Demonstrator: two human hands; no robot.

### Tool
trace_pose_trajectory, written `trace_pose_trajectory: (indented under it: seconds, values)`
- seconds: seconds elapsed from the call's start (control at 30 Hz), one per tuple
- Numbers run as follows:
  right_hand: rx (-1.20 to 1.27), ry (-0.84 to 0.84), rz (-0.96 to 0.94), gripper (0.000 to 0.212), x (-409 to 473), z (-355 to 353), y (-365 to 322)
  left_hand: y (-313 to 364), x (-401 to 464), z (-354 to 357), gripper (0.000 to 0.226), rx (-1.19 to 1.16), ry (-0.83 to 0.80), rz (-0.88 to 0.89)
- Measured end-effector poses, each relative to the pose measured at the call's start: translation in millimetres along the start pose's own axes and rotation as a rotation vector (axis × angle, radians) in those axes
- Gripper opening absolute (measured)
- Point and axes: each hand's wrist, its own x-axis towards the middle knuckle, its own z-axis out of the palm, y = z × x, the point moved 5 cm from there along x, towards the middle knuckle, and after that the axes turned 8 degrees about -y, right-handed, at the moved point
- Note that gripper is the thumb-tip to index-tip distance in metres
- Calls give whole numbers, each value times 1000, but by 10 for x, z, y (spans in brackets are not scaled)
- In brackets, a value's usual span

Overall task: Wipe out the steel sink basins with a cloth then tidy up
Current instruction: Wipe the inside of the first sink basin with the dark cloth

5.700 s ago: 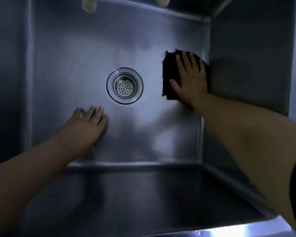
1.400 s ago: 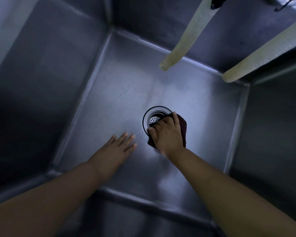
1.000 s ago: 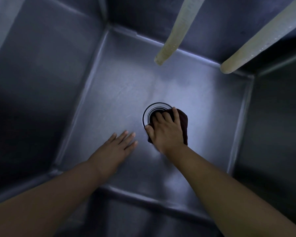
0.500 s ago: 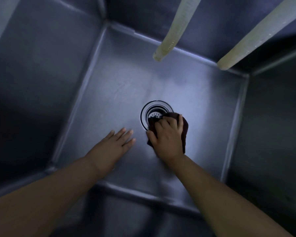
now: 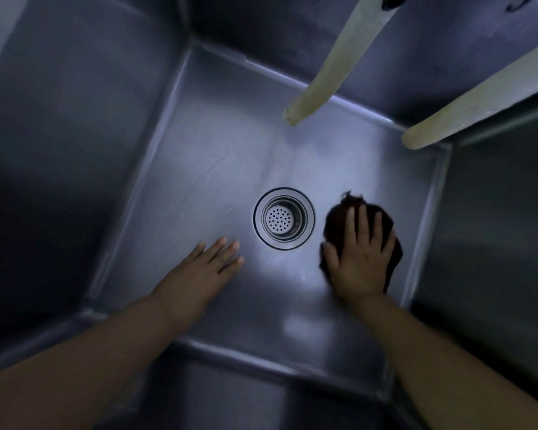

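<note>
I look down into a deep steel sink basin [image 5: 205, 169]. Its round drain strainer [image 5: 284, 218] sits in the middle of the floor, fully uncovered. My right hand [image 5: 359, 259] lies flat on a dark cloth [image 5: 336, 220], pressing it onto the basin floor just right of the drain, near the right wall. My left hand [image 5: 204, 268] rests palm down on the bare steel left of and below the drain, fingers together, holding nothing.
Two pale hoses hang into the basin from above: the left hose [image 5: 326, 76] ends over the back of the floor, the right hose [image 5: 466, 113] ends near the back right corner. Steel walls [image 5: 59, 156] close in on all sides.
My right hand has slid the cloth off the drain to the right, so the strainer now shows fully. The left hand has stayed in place on the floor.
</note>
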Motion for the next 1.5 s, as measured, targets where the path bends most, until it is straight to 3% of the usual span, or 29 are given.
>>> trace_pose_trajectory:
  seconds: [0.2, 0.33, 0.5, 0.63, 0.77, 0.9, 1.07, 1.2, 1.3, 1.43, 1.5]
  values:
    - [77, 18, 102, 76, 992, -281, -212, 22, -29, -87, 77, -10, -18, 13]
    - [79, 20, 56, 77, 1349, -378, -736, 26, -38, -116, 73, -13, -23, 22]
    - [106, 17, -172, 77, 1394, -457, -1767, 24, -6, -86, 70, -13, -45, 29]
    - [83, -18, -398, 77, 1237, -418, -2475, 11, 10, -43, 82, -12, -57, 19]
    - [5, -5, -533, 73, 1312, -417, -2274, 38, -17, -73, 82, -23, -47, 12]
    - [95, 65, -290, 72, 1499, -471, -1279, 22, -18, -68, 79, -50, 4, 8]
    - [109, 110, -3, 72, 1322, -424, 18, -1, -5, 3, 91, -66, 35, 11]
    - [72, 71, 257, 70, 1154, -414, 743, 5, -8, -10, 92, -51, 7, 6]
    - [118, 76, 414, 69, 1268, -407, 808, 23, -32, -63, 84, -39, -9, 18]
    - [384, 25, 725, 77, 1562, -437, 462, 34, -71, -121, 74, -58, -18, 36]
    - [368, 51, 676, 79, 1687, -484, 50, 14, -62, -119, 72, -62, -7, 44]
